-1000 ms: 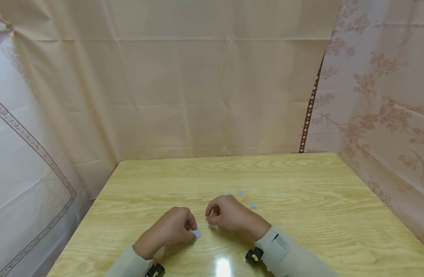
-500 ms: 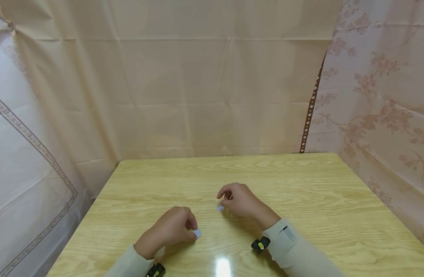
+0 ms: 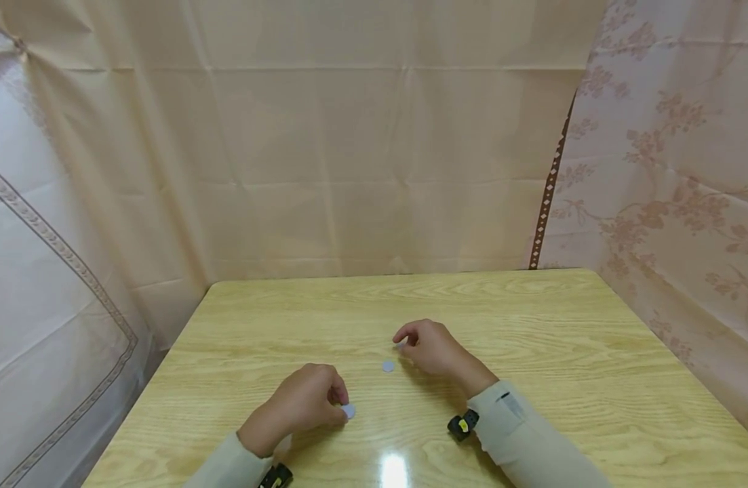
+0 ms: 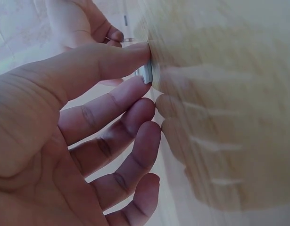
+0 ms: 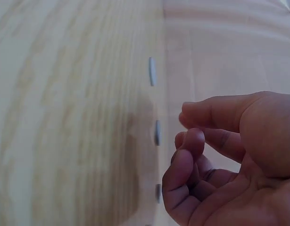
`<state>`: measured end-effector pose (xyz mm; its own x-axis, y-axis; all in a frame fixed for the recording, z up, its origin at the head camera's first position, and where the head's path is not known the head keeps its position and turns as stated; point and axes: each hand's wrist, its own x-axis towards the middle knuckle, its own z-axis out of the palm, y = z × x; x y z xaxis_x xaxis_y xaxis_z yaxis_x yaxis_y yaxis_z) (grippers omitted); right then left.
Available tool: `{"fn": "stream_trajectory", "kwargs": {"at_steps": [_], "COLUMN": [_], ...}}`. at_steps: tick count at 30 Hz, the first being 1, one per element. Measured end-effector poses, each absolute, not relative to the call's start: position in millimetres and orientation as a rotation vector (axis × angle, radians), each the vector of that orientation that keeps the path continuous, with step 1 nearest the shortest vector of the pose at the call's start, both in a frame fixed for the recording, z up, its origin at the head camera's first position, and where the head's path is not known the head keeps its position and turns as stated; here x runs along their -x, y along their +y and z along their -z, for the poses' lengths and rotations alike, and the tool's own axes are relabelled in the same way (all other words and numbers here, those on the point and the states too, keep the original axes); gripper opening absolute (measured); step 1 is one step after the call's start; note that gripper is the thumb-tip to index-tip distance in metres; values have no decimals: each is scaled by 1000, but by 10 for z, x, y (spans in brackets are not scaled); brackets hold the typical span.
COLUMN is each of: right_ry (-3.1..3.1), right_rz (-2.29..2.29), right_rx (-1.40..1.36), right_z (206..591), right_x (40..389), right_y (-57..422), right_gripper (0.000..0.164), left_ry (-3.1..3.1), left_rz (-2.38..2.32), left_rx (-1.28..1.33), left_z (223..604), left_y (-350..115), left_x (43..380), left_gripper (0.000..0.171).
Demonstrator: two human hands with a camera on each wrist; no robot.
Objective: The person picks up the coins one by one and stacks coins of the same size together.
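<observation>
My left hand [image 3: 309, 400] stays low over the table, pinching a small flat pale disc [image 3: 348, 411] between thumb and index finger. In the left wrist view that disc [image 4: 147, 73] stands out edge-on at the tabletop, with the other fingers curved below it. My right hand [image 3: 435, 349] hovers farther back, fingers loosely bent and nothing between them. Just under its fingertips lies a second disc [image 3: 401, 345], partly covered by them. Nearer me rests another disc [image 3: 388, 366]. From the right wrist, the hand [image 5: 220, 155] hangs beside several discs [image 5: 157, 133] lying on the wood.
A yellow wood-grain table [image 3: 276, 318] spans the area beneath both hands. Behind it hangs a beige cloth [image 3: 349, 169], with a flowered cloth [image 3: 673, 169] at the right and a white one [image 3: 38, 285] at the left. Both wrists wear small black devices [image 3: 462, 425].
My right hand has moved away from the left hand, back and to the right, uncovering one disc and now hiding two others behind it. The left hand keeps its pinch in place.
</observation>
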<state>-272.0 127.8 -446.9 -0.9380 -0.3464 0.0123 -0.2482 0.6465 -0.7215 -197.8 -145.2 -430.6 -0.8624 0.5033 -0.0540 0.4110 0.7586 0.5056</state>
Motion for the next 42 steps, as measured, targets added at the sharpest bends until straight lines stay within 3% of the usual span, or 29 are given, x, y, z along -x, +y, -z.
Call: {"fn": "stream_trajectory", "kwargs": {"at_steps": [9, 18, 42], "right_ry": [2715, 2631, 2676], "right_rz": [1136, 1118, 1064], "right_rx": [443, 580, 641], "right_z": [4507, 4471, 4458], "right_x": [2711, 2645, 2580], "right_y": [1303, 1230, 1170], "right_gripper": [19, 28, 7], "left_ry": [2750, 2711, 2640], "left_rz": [-748, -784, -882], "left_rx": [-716, -720, -681], "left_z": [4310, 4311, 4360], "left_y": [-1453, -1463, -1488], "left_x": [1973, 1988, 2027], "left_gripper": [14, 14, 17]}}
